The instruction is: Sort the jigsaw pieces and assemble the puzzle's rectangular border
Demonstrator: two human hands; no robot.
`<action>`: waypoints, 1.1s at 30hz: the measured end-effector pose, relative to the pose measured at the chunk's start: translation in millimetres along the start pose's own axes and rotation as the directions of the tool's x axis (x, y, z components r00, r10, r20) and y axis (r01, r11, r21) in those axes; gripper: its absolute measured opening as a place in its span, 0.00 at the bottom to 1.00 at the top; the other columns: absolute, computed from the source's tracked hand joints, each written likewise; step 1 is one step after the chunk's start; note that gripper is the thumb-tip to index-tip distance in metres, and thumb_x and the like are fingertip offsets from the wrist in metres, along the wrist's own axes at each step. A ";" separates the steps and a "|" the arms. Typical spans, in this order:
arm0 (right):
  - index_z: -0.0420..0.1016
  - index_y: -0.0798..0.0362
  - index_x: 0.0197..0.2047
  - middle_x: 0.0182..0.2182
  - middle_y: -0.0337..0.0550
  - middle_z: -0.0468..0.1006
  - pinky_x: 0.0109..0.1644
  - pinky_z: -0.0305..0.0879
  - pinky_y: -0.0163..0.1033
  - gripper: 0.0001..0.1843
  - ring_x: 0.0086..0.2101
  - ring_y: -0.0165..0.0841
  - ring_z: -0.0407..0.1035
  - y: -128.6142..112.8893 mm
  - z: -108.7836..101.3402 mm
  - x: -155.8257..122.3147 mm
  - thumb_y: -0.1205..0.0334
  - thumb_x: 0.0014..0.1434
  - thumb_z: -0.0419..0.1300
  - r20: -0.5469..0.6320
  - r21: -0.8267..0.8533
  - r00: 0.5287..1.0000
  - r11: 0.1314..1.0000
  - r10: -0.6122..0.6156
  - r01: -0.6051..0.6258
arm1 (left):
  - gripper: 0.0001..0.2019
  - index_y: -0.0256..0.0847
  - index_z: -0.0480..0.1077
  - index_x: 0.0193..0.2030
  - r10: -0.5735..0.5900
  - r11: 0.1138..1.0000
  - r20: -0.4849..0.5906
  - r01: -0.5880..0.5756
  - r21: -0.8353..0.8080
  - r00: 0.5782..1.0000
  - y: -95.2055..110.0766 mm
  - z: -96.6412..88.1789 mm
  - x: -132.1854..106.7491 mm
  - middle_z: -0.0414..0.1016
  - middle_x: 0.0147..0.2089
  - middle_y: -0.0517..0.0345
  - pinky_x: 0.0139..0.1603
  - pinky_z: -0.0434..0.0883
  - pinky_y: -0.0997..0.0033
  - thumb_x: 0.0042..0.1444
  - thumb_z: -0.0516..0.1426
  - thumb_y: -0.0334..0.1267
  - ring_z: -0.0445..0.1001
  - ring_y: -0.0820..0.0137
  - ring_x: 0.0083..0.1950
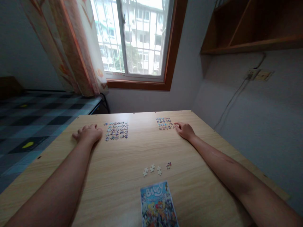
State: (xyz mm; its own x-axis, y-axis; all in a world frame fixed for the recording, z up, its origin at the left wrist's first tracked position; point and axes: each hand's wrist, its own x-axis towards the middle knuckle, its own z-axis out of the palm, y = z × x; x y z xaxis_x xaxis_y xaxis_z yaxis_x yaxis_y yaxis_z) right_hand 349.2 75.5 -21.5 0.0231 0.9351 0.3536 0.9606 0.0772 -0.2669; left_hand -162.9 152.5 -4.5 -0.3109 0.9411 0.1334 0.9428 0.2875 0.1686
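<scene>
My left hand (88, 133) lies spread on the tabletop, palm down and holding nothing, just left of a larger block of jigsaw puzzle pieces (117, 130) set out in rows. My right hand (185, 130) rests at the right edge of a smaller block of puzzle pieces (163, 123). Its thumb and index finger come together at a small puzzle piece (173, 127) at the end of a row. Nearer to me lie several loose pieces: pale ones, blank side up (152, 168), and a coloured one (169, 165).
A colourful puzzle box (159, 205) marked "Bluey" lies at the near edge of the wooden table (113, 179). To the left stands a bed with a checked cover (47, 110). Behind are a curtain (78, 47) and window (144, 41); a shelf (251, 45) hangs at right.
</scene>
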 end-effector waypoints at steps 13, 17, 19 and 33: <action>0.77 0.49 0.51 0.26 0.37 0.78 0.33 0.59 0.34 0.14 0.26 0.31 0.71 -84.5 -19.3 -114.9 0.58 0.65 0.56 0.077 0.245 0.944 0.924 -0.320 0.293 | 0.31 0.45 0.63 0.69 -0.096 0.995 0.014 0.096 -0.008 0.995 8.5 -6.9 -5.2 0.59 0.72 0.41 0.67 0.52 0.34 0.62 0.46 0.51 0.57 0.45 0.70; 0.76 0.52 0.40 0.23 0.36 0.74 0.33 0.56 0.34 0.07 0.25 0.30 0.67 -90.1 -26.6 -138.1 0.58 0.62 0.61 0.060 0.338 0.896 0.854 -0.440 0.397 | 0.31 0.44 0.62 0.70 -0.105 0.994 0.038 0.106 -0.005 0.994 10.9 -10.1 -8.9 0.56 0.73 0.42 0.68 0.51 0.36 0.63 0.45 0.50 0.55 0.46 0.71; 0.75 0.52 0.36 0.24 0.36 0.74 0.33 0.56 0.35 0.06 0.27 0.30 0.67 -90.6 -29.5 -144.5 0.59 0.60 0.63 0.046 0.324 0.878 0.839 -0.476 0.438 | 0.31 0.44 0.61 0.71 -0.108 0.994 0.046 0.108 -0.004 0.993 12.0 -11.5 -10.3 0.56 0.73 0.42 0.68 0.51 0.36 0.63 0.45 0.50 0.54 0.46 0.71; 0.83 0.48 0.39 0.40 0.42 0.85 0.49 0.68 0.41 0.08 0.43 0.37 0.75 -64.5 -2.2 -78.1 0.61 0.65 0.61 -0.077 0.163 0.901 0.886 -0.427 0.434 | 0.30 0.43 0.66 0.67 -0.103 0.994 0.004 0.103 -0.029 0.995 11.2 -10.7 -10.2 0.60 0.72 0.41 0.67 0.53 0.37 0.60 0.48 0.49 0.57 0.46 0.70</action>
State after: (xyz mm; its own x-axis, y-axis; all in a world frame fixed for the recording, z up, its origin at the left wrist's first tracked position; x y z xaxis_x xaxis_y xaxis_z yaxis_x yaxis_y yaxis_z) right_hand 286.0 -3.3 -29.9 -0.3681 0.7831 0.5012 0.8163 0.5303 -0.2289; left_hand -150.5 144.2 6.4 -0.4058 0.9071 0.1118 0.9019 0.3776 0.2099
